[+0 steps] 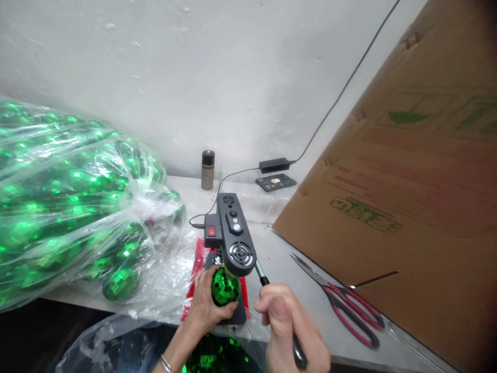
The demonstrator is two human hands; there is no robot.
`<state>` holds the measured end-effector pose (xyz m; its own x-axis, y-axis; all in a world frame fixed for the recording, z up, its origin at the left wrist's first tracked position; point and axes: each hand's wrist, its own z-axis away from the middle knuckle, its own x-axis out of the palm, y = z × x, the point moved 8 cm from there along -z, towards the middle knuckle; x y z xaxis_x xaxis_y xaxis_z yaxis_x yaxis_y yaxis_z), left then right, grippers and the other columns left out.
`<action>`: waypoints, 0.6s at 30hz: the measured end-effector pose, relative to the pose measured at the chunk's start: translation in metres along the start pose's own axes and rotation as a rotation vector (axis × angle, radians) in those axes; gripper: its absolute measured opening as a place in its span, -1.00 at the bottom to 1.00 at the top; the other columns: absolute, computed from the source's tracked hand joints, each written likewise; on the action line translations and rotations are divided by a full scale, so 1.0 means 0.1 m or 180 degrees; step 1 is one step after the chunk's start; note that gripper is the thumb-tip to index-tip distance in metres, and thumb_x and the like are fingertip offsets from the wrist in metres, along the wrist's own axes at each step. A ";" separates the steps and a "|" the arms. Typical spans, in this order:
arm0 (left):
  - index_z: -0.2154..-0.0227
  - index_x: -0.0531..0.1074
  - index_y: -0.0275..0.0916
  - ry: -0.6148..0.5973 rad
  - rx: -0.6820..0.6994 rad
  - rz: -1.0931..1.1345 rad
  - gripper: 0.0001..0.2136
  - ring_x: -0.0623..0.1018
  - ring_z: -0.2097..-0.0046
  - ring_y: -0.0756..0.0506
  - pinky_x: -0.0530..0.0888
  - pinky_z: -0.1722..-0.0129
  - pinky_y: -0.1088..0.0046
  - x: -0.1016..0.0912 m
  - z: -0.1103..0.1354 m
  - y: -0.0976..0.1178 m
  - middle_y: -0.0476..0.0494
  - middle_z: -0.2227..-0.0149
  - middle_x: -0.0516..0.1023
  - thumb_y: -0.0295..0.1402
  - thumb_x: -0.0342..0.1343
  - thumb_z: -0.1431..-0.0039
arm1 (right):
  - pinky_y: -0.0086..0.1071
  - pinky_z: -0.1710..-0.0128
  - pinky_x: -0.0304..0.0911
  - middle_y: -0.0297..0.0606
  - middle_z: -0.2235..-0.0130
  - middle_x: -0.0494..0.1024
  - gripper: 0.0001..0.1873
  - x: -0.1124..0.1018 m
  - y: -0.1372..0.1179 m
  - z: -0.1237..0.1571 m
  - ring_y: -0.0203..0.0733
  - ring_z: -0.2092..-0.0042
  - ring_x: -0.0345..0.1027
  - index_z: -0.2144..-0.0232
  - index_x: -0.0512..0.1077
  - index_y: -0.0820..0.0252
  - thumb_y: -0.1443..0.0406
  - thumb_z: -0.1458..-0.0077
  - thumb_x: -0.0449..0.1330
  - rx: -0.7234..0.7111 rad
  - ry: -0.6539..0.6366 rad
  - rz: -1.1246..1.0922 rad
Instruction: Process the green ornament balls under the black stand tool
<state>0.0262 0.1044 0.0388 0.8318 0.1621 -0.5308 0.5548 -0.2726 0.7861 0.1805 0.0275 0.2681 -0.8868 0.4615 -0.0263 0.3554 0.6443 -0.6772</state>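
My left hand is closed round a shiny green mirrored ball, thumb along its lower side. The ball sits under the front end of a black bench machine with round vents and a red switch. My right hand wraps round the black grip of a metal lever at the machine's right side. Below the machine is a dark base plate on a red sheet. The top of the ball is partly hidden by the machine head.
On the left bulges a clear plastic bag of green balls. Red-and-black scissors lie on the right beside a large cardboard box. Behind stand a small bottle, a power adapter and a phone. More green balls sit below the table edge.
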 end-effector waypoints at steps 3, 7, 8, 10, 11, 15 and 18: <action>-0.22 0.51 -0.23 0.0050 0.0018 -0.0054 -0.22 0.65 -0.15 -0.52 0.53 -0.27 -0.37 0.00 0.01 -0.01 -0.36 -0.09 0.68 -0.20 0.45 0.17 | -0.42 0.51 0.14 -0.37 0.46 0.50 -0.67 -0.02 0.02 0.05 -0.32 0.46 0.39 0.36 0.45 0.14 0.45 -0.49 0.09 -0.0260 0.0031 0.0036; -0.23 0.50 -0.23 0.0125 0.0137 -0.0118 -0.23 0.65 -0.18 -0.52 0.53 -0.29 -0.36 0.00 0.03 0.01 -0.35 -0.11 0.68 -0.26 0.44 0.15 | -0.40 0.50 0.18 -0.39 0.48 0.49 -0.63 -0.03 0.09 0.15 -0.31 0.48 0.41 0.38 0.46 0.14 0.41 -0.53 0.08 -0.0365 0.0327 0.0067; -0.24 0.50 -0.22 0.0133 0.0148 -0.0123 -0.23 0.65 -0.18 -0.51 0.53 -0.28 -0.35 0.00 0.04 0.01 -0.34 -0.12 0.68 -0.27 0.43 0.15 | -0.40 0.50 0.19 -0.39 0.48 0.49 -0.62 -0.02 0.09 0.17 -0.31 0.49 0.40 0.39 0.46 0.14 0.39 -0.54 0.07 -0.0403 0.0354 0.0056; -0.23 0.50 -0.22 0.0124 0.0137 -0.0116 -0.24 0.66 -0.18 -0.51 0.54 -0.28 -0.34 0.00 0.04 0.01 -0.34 -0.12 0.68 -0.26 0.43 0.14 | -0.40 0.49 0.21 -0.40 0.49 0.49 -0.60 -0.01 0.11 0.19 -0.32 0.50 0.40 0.39 0.46 0.15 0.35 -0.56 0.07 -0.0486 0.0386 0.0020; -0.23 0.50 -0.22 0.0101 0.0123 -0.0106 -0.24 0.66 -0.17 -0.51 0.54 -0.28 -0.34 0.01 0.04 0.01 -0.35 -0.12 0.69 -0.25 0.42 0.14 | -0.41 0.48 0.22 -0.40 0.48 0.49 -0.59 -0.01 0.12 0.20 -0.33 0.49 0.39 0.39 0.47 0.15 0.34 -0.57 0.07 -0.0509 0.0407 0.0004; -0.23 0.50 -0.22 -0.0006 0.0047 -0.0079 -0.25 0.65 -0.17 -0.51 0.51 -0.29 -0.37 0.03 0.03 0.00 -0.35 -0.11 0.69 -0.22 0.41 0.13 | -0.42 0.45 0.25 -0.39 0.46 0.51 -0.60 -0.03 0.20 0.24 -0.34 0.48 0.41 0.37 0.50 0.17 0.33 -0.57 0.07 -0.0507 0.0464 -0.0062; -0.25 0.49 -0.20 -0.0007 -0.0033 -0.0113 -0.23 0.62 -0.22 -0.52 0.47 -0.33 -0.37 0.03 0.03 -0.01 -0.34 -0.15 0.68 -0.22 0.41 0.14 | -0.40 0.46 0.26 -0.38 0.47 0.51 -0.61 -0.04 0.24 0.27 -0.31 0.49 0.41 0.37 0.51 0.17 0.35 -0.56 0.06 -0.0494 0.0462 -0.0127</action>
<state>0.0279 0.1024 0.0355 0.8116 0.1694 -0.5591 0.5841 -0.2568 0.7700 0.1841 0.0248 0.2319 -0.8531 0.5096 0.1119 0.3721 0.7447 -0.5540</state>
